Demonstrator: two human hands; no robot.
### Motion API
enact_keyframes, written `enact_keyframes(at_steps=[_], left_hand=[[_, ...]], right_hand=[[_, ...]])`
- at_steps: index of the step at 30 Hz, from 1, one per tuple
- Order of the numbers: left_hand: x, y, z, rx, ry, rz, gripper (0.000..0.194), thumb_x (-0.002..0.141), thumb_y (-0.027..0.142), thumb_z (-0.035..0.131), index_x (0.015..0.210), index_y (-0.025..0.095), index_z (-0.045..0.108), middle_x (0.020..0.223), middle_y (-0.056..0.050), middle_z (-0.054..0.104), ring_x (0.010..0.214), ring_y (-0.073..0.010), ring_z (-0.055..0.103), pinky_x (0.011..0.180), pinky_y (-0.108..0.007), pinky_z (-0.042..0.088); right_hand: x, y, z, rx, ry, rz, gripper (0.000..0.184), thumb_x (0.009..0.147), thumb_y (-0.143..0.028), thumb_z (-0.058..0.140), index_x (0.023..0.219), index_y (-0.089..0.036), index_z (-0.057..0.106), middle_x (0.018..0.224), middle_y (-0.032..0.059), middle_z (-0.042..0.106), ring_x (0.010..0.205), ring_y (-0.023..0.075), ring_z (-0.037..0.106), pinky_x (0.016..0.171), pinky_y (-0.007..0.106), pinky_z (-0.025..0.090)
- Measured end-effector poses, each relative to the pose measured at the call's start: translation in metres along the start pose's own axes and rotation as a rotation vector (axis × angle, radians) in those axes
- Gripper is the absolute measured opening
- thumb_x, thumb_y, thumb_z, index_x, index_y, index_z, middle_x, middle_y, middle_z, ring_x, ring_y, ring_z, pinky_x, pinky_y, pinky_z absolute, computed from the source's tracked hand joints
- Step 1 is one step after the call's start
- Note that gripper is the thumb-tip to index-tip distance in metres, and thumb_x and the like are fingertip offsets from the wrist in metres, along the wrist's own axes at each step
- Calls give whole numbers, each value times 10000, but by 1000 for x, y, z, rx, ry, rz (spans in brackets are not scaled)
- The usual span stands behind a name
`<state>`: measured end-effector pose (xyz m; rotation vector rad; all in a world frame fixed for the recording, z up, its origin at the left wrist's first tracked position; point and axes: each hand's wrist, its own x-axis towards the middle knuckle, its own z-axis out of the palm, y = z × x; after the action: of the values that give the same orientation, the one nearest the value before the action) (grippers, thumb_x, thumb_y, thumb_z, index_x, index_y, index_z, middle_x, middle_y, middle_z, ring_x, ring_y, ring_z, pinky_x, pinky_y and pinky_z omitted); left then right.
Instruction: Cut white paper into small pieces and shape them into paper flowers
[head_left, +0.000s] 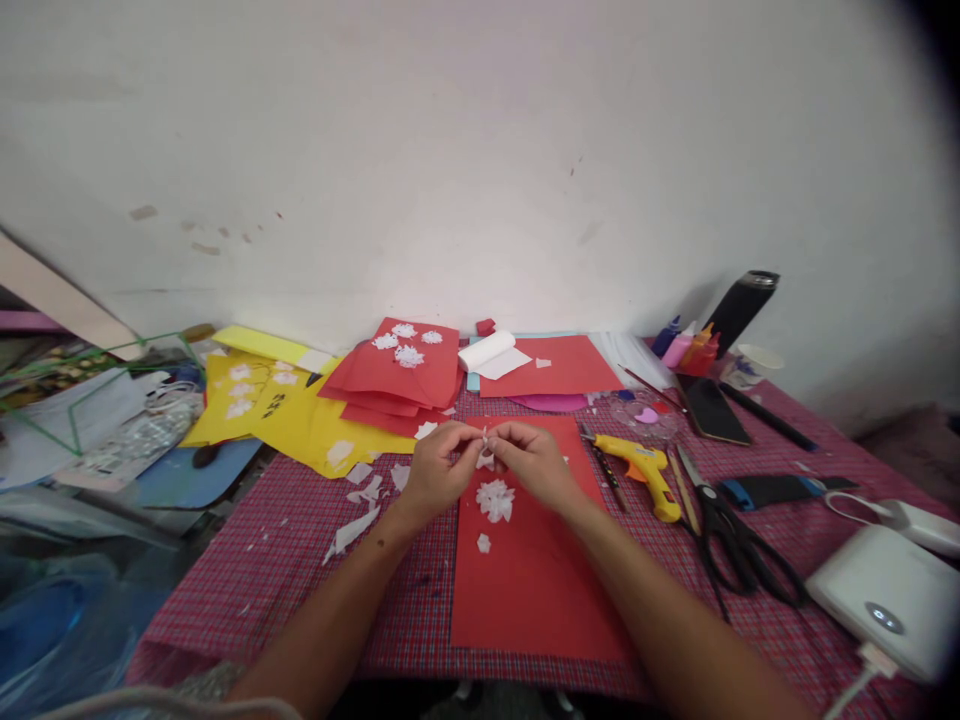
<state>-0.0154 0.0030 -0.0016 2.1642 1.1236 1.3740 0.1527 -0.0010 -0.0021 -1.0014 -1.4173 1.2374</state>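
My left hand (446, 465) and my right hand (534, 462) meet over a red sheet of paper (525, 610). Both pinch a small piece of white paper (485, 440) between thumbs and fingertips; its shape is mostly hidden by the fingers. Below the hands, a ruffled white paper flower (495, 500) lies on the red sheet. Nearer to me on the same sheet sits a small white paper piece (484, 543). Torn white scraps (352, 530) are scattered on the checked cloth to the left of my left hand.
A yellow glue gun (637, 470), black scissors (739, 550) and a white power bank (885, 590) lie on the right. Red folded papers (397, 385) with white flowers and a white paper roll (487, 352) are at the back. Yellow paper (285, 405) lies left, a black flask (742, 305) back right.
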Motion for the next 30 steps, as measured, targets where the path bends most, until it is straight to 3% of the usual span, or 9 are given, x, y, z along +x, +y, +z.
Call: enact_keyframes(at_steps=[30], left_hand=[[1,2,-1,-8,-19,-22,126,882,195,572,920,202,692,891,-49,710,828,-164,638,777,-299,485]], right_hand=[[-1,0,0,10,-22,-4,211,809,-381,677,787,-176,630,673,-25,587,581,108,515,545,229,403]])
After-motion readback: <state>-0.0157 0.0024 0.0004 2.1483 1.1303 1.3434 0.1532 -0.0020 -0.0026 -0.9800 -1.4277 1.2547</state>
